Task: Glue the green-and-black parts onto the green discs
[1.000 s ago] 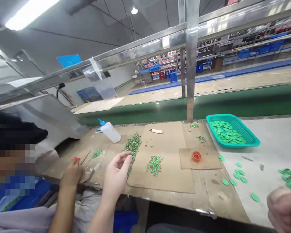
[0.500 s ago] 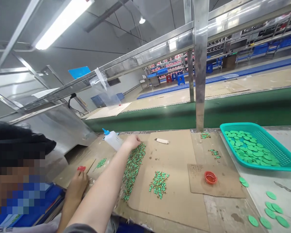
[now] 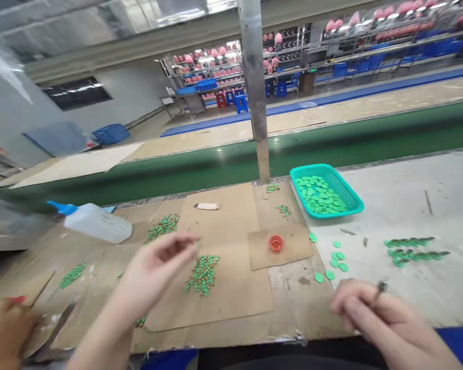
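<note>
My left hand (image 3: 164, 264) is above the cardboard sheet (image 3: 231, 288), between two piles of tiny green-and-gold pieces. Its thumb and fingertips come together in a pinch; blur hides whatever is between them. Just right of the fingertips lies the smaller pile (image 3: 203, 273), while the larger pile (image 3: 162, 227) is partly covered by the hand. On the right, my right hand (image 3: 374, 316) is closed around a thin tool (image 3: 381, 288) whose dark end sticks up past the fingers. Several green discs (image 3: 335, 263) lie beyond that hand.
A teal basket (image 3: 354, 201) holds many green discs. A red cup (image 3: 275, 243) stands on a small cardboard piece. Rows of assembled green pieces (image 3: 416, 256) lie right. A white bottle (image 3: 98, 222) with blue nozzle is left, near a co-worker's hand (image 3: 7, 329).
My left hand has left the far end of the larger pile and come back toward me. The view has turned right and down, and my right hand now shows.
</note>
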{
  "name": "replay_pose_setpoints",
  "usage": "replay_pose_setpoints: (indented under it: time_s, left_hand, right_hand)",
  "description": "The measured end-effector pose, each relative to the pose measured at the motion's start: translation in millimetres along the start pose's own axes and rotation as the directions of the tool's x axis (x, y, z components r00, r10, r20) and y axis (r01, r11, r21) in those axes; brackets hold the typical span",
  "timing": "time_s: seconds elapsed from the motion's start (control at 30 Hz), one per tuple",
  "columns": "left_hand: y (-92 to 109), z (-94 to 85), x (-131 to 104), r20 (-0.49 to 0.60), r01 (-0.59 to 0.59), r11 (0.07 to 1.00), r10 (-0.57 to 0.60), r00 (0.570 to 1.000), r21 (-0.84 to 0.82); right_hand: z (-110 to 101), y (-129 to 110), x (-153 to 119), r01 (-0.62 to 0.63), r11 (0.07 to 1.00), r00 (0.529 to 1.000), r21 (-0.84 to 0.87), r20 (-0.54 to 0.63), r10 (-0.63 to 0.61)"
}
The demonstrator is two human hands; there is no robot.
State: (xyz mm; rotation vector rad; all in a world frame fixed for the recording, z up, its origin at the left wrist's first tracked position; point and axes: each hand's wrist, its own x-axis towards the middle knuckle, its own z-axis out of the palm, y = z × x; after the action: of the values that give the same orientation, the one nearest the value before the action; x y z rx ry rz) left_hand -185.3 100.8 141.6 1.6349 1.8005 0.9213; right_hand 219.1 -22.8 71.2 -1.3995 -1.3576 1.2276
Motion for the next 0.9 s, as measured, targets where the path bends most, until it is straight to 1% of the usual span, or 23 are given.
replay_pose_setpoints:
  time_s: [0.03, 0.07, 0.1, 0.13, 0.17, 0.23, 0.3, 0.37, 0.43, 0.5, 0.57, 0.6, 0.63, 0.67, 0.7, 0.73, 0.77, 0.8, 0.83, 0.9]
  left_hand:
    - [4, 17.5, -26, 0.062, -0.006, 0.991, 0.015, 0.998, -0.136]
    - [8, 34.8, -50, 0.134, -0.005, 0.974, 0.036, 0.990, -0.228]
    - [13, 51.0, -71, 0.204, -0.019, 0.956, 0.082, 0.975, -0.293]
    - [19, 65.2, -87, 0.255, -0.037, 0.937, 0.132, 0.958, -0.347]
    - [24, 76.8, -97, 0.267, -0.032, 0.915, 0.151, 0.952, -0.401]
    - [34, 91.8, -105, 0.266, -0.024, 0.874, 0.174, 0.948, -0.486]
    - [40, 97.9, -103, 0.251, -0.009, 0.838, 0.174, 0.952, -0.545]
    - [38, 100.7, -100, 0.261, 0.028, 0.806, 0.159, 0.952, -0.592]
    - [28, 104.8, -101, 0.300, 0.103, 0.768, 0.120, 0.946, -0.633]
    - [11, 111.8, -104, 0.367, 0.211, 0.728, 0.059, 0.928, -0.652]
    - [-7, 119.5, -105, 0.426, 0.315, 0.700, -0.016, 0.905, -0.641]
    - [-15, 122.5, -104, 0.432, 0.347, 0.693, -0.057, 0.900, -0.632]
    - [-21, 124.5, -102, 0.419, 0.365, 0.693, -0.100, 0.903, -0.621]
    - [-26, 125.4, -98, 0.381, 0.364, 0.701, -0.142, 0.914, -0.613]
    - [-29, 125.2, -94, 0.326, 0.350, 0.715, -0.178, 0.928, -0.605]
    - [-30, 124.3, -90, 0.265, 0.327, 0.733, -0.205, 0.942, -0.596]
    - [-31, 123.1, -86, 0.214, 0.303, 0.753, -0.217, 0.952, -0.584]
    - [-31, 122.0, -83, 0.178, 0.277, 0.773, -0.214, 0.961, -0.570]
    - [-32, 121.2, -81, 0.156, 0.249, 0.792, -0.194, 0.968, -0.558]
    - [-32, 121.2, -83, 0.147, 0.189, 0.823, -0.130, 0.981, -0.536]
  right_hand:
    - [12, -14, 2, -0.024, 1.000, 0.998, 0.014, 0.057, 0.023]
    - [24, -25, 4, -0.033, 0.998, 0.992, 0.050, 0.122, 0.027]
    - [36, -34, 7, -0.067, 0.993, 0.985, 0.097, 0.164, 0.051]
    - [48, -40, 10, -0.101, 0.985, 0.978, 0.139, 0.194, 0.073]
    - [57, -43, 12, -0.123, 0.976, 0.974, 0.177, 0.208, 0.086]
    - [70, -44, 15, -0.162, 0.957, 0.967, 0.242, 0.231, 0.106]
    - [77, -43, 16, -0.190, 0.935, 0.962, 0.300, 0.245, 0.117]
    - [82, -42, 15, -0.216, 0.909, 0.959, 0.355, 0.251, 0.130]
    - [87, -44, 14, -0.238, 0.883, 0.957, 0.404, 0.252, 0.142]
    - [90, -44, 13, -0.263, 0.858, 0.952, 0.442, 0.265, 0.155]
    - [85, -42, 14, -0.277, 0.858, 0.947, 0.433, 0.275, 0.167]
    - [79, -40, 14, -0.252, 0.887, 0.954, 0.387, 0.253, 0.161]
    - [69, -36, 16, -0.188, 0.934, 0.972, 0.303, 0.191, 0.134]
    - [57, -32, 18, -0.098, 0.981, 0.991, 0.169, 0.111, 0.080]
    - [42, -27, 21, 0.022, 1.000, 1.000, -0.017, 0.007, -0.022]
    - [27, -22, 25, 0.133, 0.965, 0.983, -0.227, -0.092, -0.157]
    - [12, -17, 29, 0.178, 0.892, 0.964, -0.415, -0.109, -0.243]
    - [-1, -12, 34, 0.187, 0.811, 0.956, -0.555, -0.088, -0.280]
    - [-12, -7, 39, 0.203, 0.730, 0.954, -0.653, -0.036, -0.298]
    - [-24, -2, 48, 0.264, 0.615, 0.952, -0.743, 0.097, -0.292]
